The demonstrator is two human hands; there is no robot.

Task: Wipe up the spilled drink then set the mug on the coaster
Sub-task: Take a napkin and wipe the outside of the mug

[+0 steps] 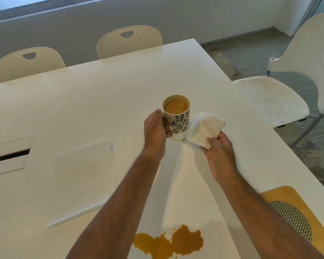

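We are gripping the nearly full, spill-prone ceramic mug [176, 115] by its handle with our left hand [156, 128]; our right hand [219, 151] is pinching a soft, limp napkin [204, 128].

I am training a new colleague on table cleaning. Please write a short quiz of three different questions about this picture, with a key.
1. True or false: the big spill near the table edge is already wiped.
2. Which hand holds the mug? A) left hand B) right hand
3. Fill in: the right hand pinches a white ____.

Key:
1. False; the brown puddle is untouched.
2. A; its grip is at the handle side.
3. Napkin, held beside the mug, above a thin ring stain.
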